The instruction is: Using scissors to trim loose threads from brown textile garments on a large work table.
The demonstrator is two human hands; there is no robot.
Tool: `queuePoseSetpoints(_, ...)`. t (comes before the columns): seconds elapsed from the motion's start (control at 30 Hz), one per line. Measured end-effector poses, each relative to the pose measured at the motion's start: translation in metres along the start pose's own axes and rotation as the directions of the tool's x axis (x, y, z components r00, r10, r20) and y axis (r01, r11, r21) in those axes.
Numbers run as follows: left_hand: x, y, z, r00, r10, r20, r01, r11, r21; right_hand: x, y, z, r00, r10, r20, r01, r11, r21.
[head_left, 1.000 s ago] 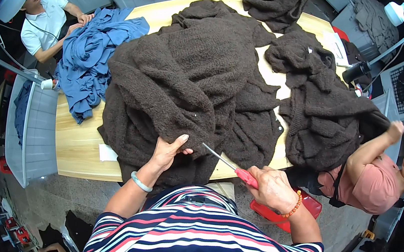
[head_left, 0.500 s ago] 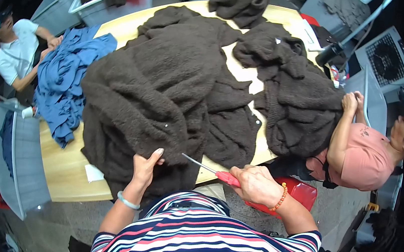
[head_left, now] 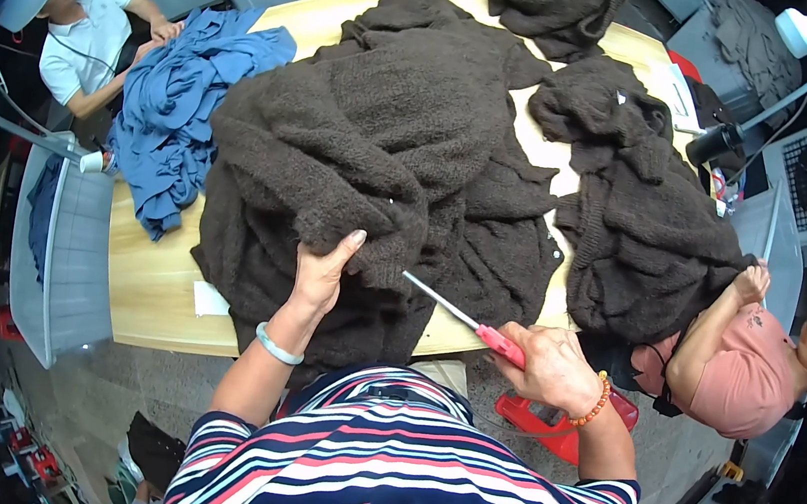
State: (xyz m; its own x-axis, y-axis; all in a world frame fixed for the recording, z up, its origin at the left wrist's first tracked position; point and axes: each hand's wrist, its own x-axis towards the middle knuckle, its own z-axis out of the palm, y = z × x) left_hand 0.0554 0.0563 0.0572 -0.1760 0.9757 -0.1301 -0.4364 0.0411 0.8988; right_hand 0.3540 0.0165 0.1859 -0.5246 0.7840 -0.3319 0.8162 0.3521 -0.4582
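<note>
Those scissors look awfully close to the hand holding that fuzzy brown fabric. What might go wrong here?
The scissors in the right hand point toward the left hand, which grips the dark brown fleece garment; a slip might nick its fingers. The fleece lies bunched in folds, so the blades might cut a hidden layer. Part of it hangs over the wooden table edge and may slide off.

Three people, one pair of red-handled scissors (head_left: 475, 324), one blue cloth heap (head_left: 179, 114), one wooden table (head_left: 149, 271).
</note>
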Motion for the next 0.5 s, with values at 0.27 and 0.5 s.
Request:
queuePoseSetpoints(0.27,-0.011,-0.013,0.005,0.995,-0.094,-0.016,0.093,0.995,-0.035,0.017,-0.005,0.006,0.992,-0.123,-0.020,0.123,0.992,-0.003)
queuePoseSetpoints(0.5,-0.012,-0.009,0.007,0.998,-0.055,-0.030,0.055,0.998,-0.003,0.015,-0.008,-0.004,0.993,-0.107,0.044,0.107,0.994,-0.009)
